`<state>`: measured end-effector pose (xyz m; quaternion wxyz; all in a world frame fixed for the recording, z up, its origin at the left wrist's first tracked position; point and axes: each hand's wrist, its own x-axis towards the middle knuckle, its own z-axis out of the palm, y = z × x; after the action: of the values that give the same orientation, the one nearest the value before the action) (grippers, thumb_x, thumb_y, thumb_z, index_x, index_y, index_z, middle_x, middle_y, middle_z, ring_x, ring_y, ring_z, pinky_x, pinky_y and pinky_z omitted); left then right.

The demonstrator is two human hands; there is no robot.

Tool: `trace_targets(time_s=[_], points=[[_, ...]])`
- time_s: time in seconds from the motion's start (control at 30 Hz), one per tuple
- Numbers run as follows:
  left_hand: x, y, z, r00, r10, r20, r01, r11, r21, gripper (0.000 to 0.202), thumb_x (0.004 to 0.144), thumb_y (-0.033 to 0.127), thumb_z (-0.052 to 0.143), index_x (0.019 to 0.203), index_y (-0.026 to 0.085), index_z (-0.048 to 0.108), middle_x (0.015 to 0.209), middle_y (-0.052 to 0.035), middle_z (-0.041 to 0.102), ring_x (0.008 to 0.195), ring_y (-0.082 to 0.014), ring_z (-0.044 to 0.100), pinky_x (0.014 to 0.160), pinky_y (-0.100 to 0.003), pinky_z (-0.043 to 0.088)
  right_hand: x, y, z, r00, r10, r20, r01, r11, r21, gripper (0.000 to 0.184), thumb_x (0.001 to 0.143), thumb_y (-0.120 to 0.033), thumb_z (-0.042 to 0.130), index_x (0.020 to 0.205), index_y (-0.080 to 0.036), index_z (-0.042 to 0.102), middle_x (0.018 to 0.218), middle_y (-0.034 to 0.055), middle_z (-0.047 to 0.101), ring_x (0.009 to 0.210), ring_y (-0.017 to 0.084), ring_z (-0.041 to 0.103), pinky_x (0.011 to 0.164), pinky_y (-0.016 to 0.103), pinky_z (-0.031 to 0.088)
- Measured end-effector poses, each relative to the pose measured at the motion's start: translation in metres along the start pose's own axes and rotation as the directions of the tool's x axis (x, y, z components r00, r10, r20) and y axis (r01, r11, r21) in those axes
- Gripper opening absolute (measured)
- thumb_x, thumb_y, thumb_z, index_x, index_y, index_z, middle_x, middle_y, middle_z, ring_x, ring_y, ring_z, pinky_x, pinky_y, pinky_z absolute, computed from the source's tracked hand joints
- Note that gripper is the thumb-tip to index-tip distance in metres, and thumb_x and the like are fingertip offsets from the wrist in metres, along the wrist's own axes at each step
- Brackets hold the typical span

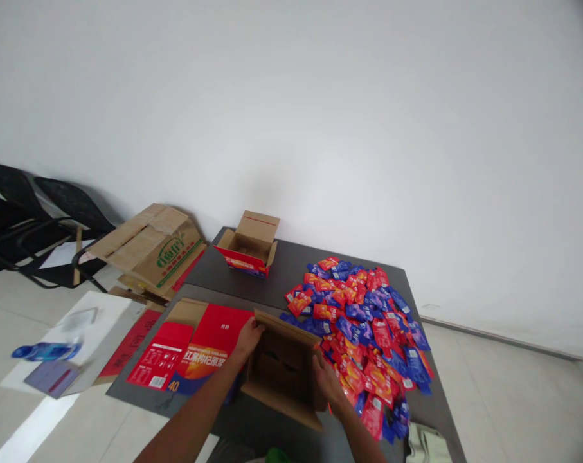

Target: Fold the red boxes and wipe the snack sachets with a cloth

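Note:
An opened brown cardboard box, its mouth turned toward me, is held at the near part of the dark table. My left hand grips its upper left edge, thumb at the rim. On the opposite side my right hand clasps the right wall, its fingers partly hidden. Inside, the box shows bare brown walls and a dark cut slot. Just right of it spreads a heap of red and blue sachets. Left of it lies a flattened red and blue printed carton.
An open red printed box stands at the table's far left corner. Beyond the table's left edge are a large brown carton, a blue bottle on a white box, and black chairs. A pale cloth lies at the near right.

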<state>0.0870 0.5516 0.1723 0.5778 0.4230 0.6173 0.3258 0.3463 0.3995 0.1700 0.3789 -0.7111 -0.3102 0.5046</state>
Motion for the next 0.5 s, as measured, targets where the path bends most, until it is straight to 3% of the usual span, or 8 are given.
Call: trace_targets(time_s=[0.13, 0.33, 0.5], points=[[0.0, -0.001, -0.008, 0.997, 0.007, 0.08, -0.014, 0.996, 0.093, 0.034, 0.058, 0.008, 0.06, 0.088, 0.02, 0.068, 0.093, -0.0062, 0.071, 0.105, -0.0289, 0.062, 0.101, -0.042, 0.041, 0.0, -0.001, 0.002, 0.998, -0.019, -0.064, 0.013, 0.996, -0.087, 0.057, 0.083, -0.064, 0.053, 0.117, -0.022, 0.069, 0.113, 0.0124, 0.071, 0.111, 0.031, 0.063, 0.099, 0.042, 0.044], [-0.002, 0.007, -0.021, 0.962, -0.022, 0.273, -0.006, 0.995, 0.101, 0.036, 0.054, 0.009, 0.06, 0.086, 0.019, 0.073, 0.092, -0.0066, 0.073, 0.098, -0.0285, 0.065, 0.095, -0.04, 0.046, 0.007, -0.001, 0.0, 0.986, -0.032, -0.166, -0.001, 0.98, -0.199, 0.049, 0.086, -0.059, 0.046, 0.102, -0.02, 0.071, 0.095, 0.0138, 0.072, 0.095, 0.032, 0.067, 0.088, 0.043, 0.045], [-0.001, 0.011, -0.033, 0.962, -0.092, 0.259, 0.083, 0.995, 0.047, 0.037, 0.055, 0.014, 0.062, 0.091, 0.02, 0.072, 0.084, -0.0054, 0.072, 0.092, -0.0295, 0.066, 0.087, -0.042, 0.05, 0.011, 0.001, -0.002, 0.979, -0.067, -0.193, 0.024, 0.976, -0.215, 0.046, 0.084, -0.057, 0.048, 0.108, -0.023, 0.07, 0.105, 0.0098, 0.072, 0.102, 0.029, 0.066, 0.09, 0.04, 0.046]])
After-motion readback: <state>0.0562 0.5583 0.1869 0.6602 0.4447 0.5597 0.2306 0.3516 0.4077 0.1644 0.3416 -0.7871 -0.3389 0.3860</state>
